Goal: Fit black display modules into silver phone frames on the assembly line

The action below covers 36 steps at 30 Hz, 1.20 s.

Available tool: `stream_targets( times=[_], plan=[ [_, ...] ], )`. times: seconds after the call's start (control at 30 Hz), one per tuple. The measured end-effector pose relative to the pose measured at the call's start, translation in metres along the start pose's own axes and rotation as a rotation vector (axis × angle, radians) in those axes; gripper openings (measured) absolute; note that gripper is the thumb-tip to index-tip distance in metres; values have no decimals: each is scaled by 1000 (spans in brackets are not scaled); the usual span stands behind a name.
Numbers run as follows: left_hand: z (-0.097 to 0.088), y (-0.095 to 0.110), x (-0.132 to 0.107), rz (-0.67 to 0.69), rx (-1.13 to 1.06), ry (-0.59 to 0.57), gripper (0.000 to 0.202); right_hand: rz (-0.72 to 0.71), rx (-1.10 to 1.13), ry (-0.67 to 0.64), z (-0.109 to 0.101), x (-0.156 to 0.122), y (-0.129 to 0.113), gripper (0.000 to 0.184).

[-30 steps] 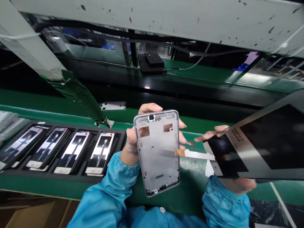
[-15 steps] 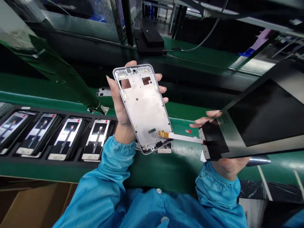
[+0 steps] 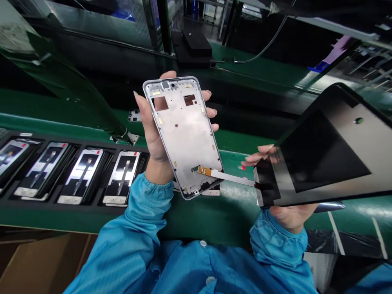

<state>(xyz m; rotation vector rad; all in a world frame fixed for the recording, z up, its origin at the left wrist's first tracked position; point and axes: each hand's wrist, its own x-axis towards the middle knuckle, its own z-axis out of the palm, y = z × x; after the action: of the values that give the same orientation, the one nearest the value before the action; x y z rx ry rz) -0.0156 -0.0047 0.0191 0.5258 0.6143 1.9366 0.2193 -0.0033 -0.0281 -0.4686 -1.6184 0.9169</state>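
My left hand (image 3: 154, 139) grips a silver phone frame (image 3: 183, 134), held upright with its inner side facing me. My right hand (image 3: 288, 214) holds a black display panel (image 3: 321, 159) from below, fingers along its left edge. A white flex ribbon (image 3: 232, 177) with an orange tip (image 3: 204, 170) runs from the panel's lower left corner. The orange tip rests over the lower part of the frame, near a small slot there. Both arms wear blue sleeves.
A black tray (image 3: 79, 175) of several display panels stands in slots on the green conveyor belt (image 3: 232, 200) at the left. A loose metal plate (image 3: 134, 116) lies farther back. A black box (image 3: 196, 47) sits beyond the belt. Cardboard shows at lower left.
The frame rose and tilted from low centre to upper centre. The ribbon's orange tip went from the frame's right edge to over its lower part. The panel tipped up more.
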Motion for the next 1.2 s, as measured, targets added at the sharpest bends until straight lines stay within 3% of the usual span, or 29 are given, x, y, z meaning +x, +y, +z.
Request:
stream_targets(
  times=[0.13, 0.3, 0.43, 0.6, 0.77, 1.03, 1.2],
  plan=[
    [-8, 1, 9, -55, -72, -38, 88, 8, 31, -8, 2, -1, 0, 68],
    [-15, 3, 18, -95, -51, -88, 86, 87, 76, 76, 8, -1, -3, 64],
    [-14, 2, 15, -79, -58, -116, 79, 198, 107, 104, 7, 3, -8, 77],
    [-20, 2, 21, -137, -54, -36, 88, 178, 157, 118, 0, 9, -11, 78],
    [-27, 3, 30, -161, -27, -73, 98, 149, 240, 144, 1, 13, -10, 76],
    [-33, 7, 36, -175, -80, -108, 111, 192, 268, 68, 4, 11, -9, 70],
    [-40, 7, 44, -186, -98, -155, 102, 222, 319, -37, -4, 13, -4, 74]
  ],
)
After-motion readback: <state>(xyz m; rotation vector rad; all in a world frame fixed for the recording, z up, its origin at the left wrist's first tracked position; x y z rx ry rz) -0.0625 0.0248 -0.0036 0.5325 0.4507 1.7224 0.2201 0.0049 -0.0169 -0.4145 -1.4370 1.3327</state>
